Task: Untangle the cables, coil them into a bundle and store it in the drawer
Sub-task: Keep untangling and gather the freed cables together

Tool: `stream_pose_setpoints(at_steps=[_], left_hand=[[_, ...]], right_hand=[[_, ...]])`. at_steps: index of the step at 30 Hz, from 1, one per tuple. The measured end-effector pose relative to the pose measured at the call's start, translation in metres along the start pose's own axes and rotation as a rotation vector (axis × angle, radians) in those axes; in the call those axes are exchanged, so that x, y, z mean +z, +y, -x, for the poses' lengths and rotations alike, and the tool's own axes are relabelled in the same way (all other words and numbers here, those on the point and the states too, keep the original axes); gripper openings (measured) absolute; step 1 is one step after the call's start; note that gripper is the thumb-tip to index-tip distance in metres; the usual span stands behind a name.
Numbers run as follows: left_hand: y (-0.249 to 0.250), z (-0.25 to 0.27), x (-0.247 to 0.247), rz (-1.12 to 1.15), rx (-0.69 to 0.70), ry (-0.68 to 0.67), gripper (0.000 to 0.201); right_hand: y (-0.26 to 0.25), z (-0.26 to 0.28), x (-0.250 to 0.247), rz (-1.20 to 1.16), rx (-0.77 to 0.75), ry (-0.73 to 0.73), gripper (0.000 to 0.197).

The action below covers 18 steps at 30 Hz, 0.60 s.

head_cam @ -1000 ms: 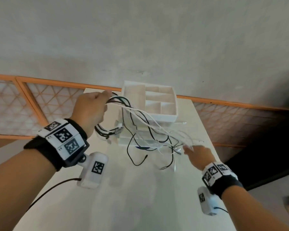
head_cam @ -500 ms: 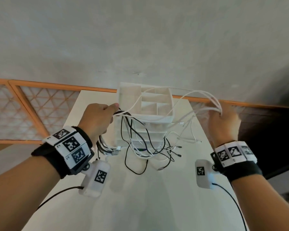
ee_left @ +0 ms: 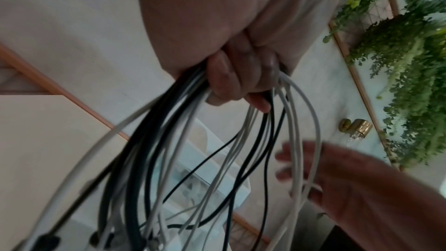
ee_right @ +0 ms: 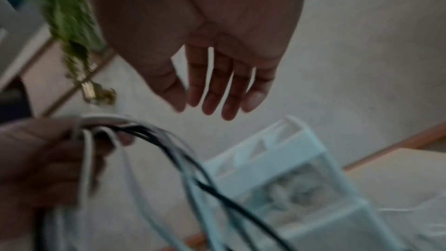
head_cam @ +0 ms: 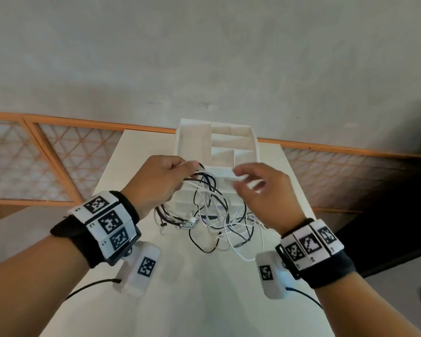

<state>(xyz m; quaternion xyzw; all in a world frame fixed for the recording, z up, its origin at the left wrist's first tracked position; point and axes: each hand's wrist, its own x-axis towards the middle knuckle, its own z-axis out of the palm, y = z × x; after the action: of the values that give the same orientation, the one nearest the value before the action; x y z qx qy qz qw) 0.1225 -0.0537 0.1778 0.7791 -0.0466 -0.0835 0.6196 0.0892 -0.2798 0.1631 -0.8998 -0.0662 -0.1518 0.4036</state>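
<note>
Cables (head_cam: 212, 210) bunched in curled left-hand fingers (ee_left: 231, 81), right-hand fingers (ee_right: 217, 91) straight, empty, no legible writing.

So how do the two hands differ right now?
The left hand has its fingers curled round the cables, holding the loops up; the right hand holds nothing, fingers straight and spread. In the head view, the left looks sharp and the right's fingertips blurred. Both are raised before the white organizer.

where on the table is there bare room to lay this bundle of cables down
The near half of the table, between the two wrists and below the dangling cable ends, looks bare. A narrower strip runs left of the drawer unit. It is crowded in front of that unit, where the cables hang from the left hand.
</note>
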Motion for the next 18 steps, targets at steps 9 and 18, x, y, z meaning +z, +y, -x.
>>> stream_pose_setpoints(at_steps=[9,18], left_hand=[[-0.002,0.005,0.000,-0.154,-0.103,0.005,0.042],[0.027,-0.005,-0.039,0.318,0.030,0.199,0.027]], right_hand=[[-0.024,0.002,0.037,-0.094,-0.124,-0.019,0.013],[0.101,0.033,0.031,0.652,0.393,-0.516,0.024]])
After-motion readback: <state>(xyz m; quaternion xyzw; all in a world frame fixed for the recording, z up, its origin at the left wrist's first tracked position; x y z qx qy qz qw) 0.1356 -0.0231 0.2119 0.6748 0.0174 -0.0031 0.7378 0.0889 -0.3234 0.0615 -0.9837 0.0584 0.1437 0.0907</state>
